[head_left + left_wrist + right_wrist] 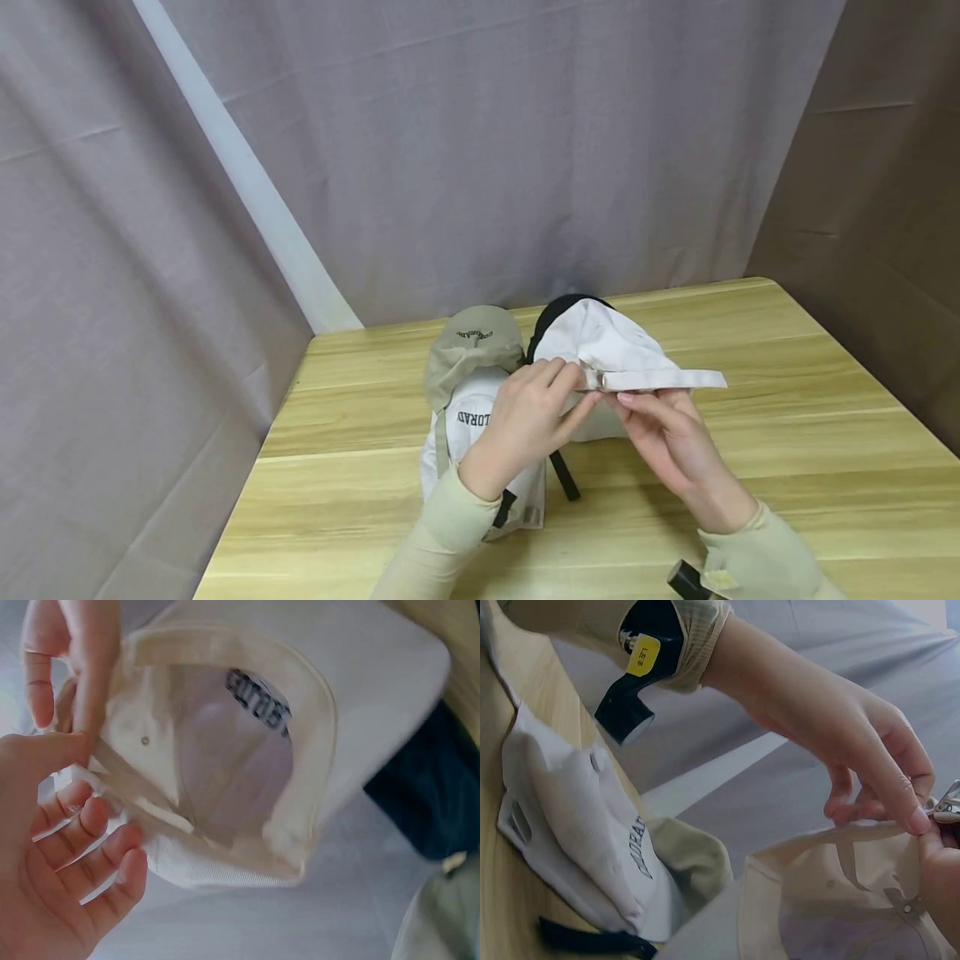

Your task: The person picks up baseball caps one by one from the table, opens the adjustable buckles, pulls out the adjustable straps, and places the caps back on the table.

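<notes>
Both hands hold a white baseball cap [600, 333] over the table, its strap side up and its hollow inside [232, 742] turned toward the left wrist camera. My left hand [528, 408] pinches the back strap with thumb and fingers, right beside a metal buckle [951, 796]. From the other side my right hand [675, 437] grips the cap's edge under the buckle, thumb in front. A loose strap end [701, 379] sticks out to the right. In the left wrist view, the left hand [67, 855] shows its palm, with the right hand [82, 660] above it.
A khaki cap [480, 329] with dark lettering lies on the left, partly over another white lettered cap [480, 417]. Behind the held cap a black cap [558, 312] shows, and a black strap [564, 477] lies on the wooden table [337, 483]. Grey curtains [487, 167] hang behind.
</notes>
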A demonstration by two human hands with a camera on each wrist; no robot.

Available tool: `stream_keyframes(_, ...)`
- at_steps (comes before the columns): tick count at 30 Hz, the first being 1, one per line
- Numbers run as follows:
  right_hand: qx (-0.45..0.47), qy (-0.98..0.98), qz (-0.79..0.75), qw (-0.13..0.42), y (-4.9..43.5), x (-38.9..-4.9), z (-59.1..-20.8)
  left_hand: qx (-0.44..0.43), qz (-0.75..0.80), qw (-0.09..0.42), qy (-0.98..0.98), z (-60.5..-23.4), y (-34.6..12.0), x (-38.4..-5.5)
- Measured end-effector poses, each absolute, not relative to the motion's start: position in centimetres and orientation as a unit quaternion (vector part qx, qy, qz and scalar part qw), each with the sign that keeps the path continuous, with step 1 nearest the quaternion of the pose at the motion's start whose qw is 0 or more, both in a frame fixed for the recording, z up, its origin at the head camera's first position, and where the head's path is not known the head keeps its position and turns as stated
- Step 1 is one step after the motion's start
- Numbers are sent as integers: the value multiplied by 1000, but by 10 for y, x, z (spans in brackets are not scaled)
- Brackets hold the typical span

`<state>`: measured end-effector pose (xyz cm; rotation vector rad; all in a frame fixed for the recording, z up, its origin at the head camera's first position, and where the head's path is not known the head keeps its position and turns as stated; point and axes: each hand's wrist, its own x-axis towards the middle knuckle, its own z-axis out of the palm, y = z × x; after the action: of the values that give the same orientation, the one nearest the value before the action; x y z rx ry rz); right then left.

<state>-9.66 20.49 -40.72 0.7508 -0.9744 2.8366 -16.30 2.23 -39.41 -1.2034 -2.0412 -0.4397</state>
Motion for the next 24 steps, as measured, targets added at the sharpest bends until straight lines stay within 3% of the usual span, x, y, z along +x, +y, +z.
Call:
stream_keyframes(9,282,-303,909,31,209,-98,-411,-467,-116,407,-776,-395,23,-164)
stream_keyframes(14,248,-349,901,65,207,-100,-409,-473,-93,420,-769,-395,27,-164)
stream_keyframes(24,231,-313,919,67,207,-101,-409,-474,-107,442,-754,-397,31,-164)
